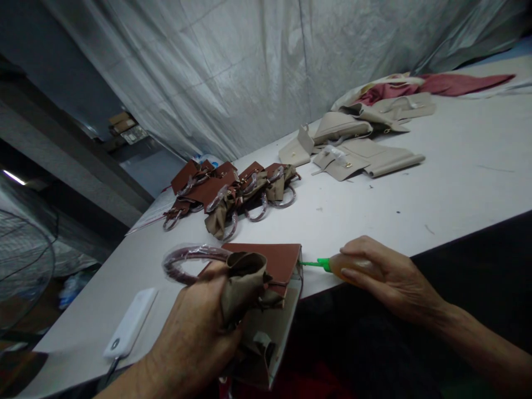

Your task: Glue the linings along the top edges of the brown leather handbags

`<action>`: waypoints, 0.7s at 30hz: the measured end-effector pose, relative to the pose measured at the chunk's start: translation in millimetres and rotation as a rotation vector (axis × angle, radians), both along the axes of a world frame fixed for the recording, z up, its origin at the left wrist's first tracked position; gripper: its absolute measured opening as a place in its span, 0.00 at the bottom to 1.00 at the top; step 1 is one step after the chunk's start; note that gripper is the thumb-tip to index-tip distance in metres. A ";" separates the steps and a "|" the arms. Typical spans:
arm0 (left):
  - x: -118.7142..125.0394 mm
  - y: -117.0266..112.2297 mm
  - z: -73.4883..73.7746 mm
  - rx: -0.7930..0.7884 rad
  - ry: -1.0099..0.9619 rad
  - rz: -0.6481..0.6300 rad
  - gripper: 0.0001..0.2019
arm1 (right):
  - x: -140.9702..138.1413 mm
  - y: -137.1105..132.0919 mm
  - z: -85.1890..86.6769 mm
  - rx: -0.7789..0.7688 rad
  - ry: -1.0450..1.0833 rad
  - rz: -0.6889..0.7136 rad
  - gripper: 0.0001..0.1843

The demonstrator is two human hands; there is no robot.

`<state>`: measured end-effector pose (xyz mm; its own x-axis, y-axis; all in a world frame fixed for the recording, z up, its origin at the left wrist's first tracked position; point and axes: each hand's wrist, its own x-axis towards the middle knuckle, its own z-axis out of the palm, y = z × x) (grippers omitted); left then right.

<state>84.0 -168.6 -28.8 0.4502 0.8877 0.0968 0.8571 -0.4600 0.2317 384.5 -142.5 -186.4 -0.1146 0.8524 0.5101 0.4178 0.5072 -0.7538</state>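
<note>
A brown handbag (270, 258) with a plastic-wrapped handle (183, 259) is tilted at the table's near edge. My left hand (203, 321) is closed on it, gripping the folded olive lining (243, 288) bunched out of it. My right hand (382, 274) wraps round a squeeze bottle (353, 267) of amber liquid. The bottle's thin green nozzle (316, 264) points left, its tip at the bag's right edge; whether it touches cannot be made out. The fingertips of my left hand are hidden behind the lining.
Several brown handbags (216, 185) lie heaped on the white table (457, 160). Beige bag pieces (374, 152) and red cloth (453, 85) lie farther right. A white power bank (131, 322) with a cable sits at left. Silvery sheeting (249, 72) hangs behind; a fan (25, 271) stands at far left.
</note>
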 end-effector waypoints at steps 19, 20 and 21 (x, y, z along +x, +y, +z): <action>-5.0 -13.7 -29.6 0.050 -0.149 -0.011 0.13 | 10.2 5.6 12.0 0.051 -0.056 0.147 0.06; -5.6 -14.1 -30.5 0.055 -0.145 -0.006 0.12 | 10.6 4.1 13.6 0.033 -0.069 0.175 0.05; -6.6 -14.6 -31.5 0.070 -0.145 -0.003 0.12 | 11.2 2.2 15.4 0.016 -0.082 0.197 0.05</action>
